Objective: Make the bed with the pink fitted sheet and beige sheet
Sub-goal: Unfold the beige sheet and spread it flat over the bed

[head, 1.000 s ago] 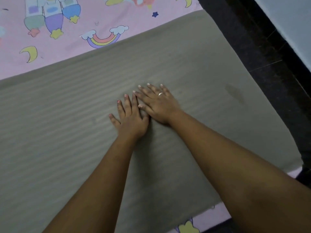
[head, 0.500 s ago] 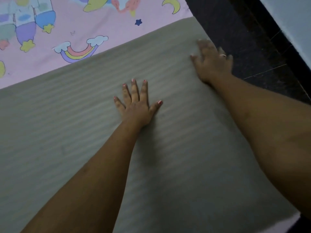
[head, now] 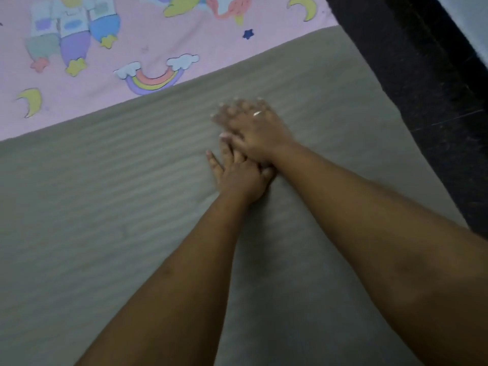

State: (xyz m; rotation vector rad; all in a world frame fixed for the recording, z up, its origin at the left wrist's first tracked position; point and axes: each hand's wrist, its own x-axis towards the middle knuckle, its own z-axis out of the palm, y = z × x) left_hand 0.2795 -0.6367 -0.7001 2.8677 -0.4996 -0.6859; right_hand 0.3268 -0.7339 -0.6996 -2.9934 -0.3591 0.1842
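Note:
A beige sheet (head: 105,207) with faint woven stripes lies flat over most of the bed. Beyond its far edge shows the pink fitted sheet (head: 184,38), printed with rainbows, moons and stars. My left hand (head: 237,178) lies flat on the beige sheet near its middle, fingers straight. Crossing over those fingers is my right hand (head: 256,130), which wears a ring; its fingers are stretched out and blurred by motion. Neither hand holds anything.
The bed's right edge runs diagonally from the top middle to the lower right. Beyond it lies a dark floor (head: 422,83), with a pale surface (head: 472,19) in the top right corner.
My right hand has swept back from the sheet's far right corner to the middle, over my left hand. The left hand has stayed pressed on the sheet.

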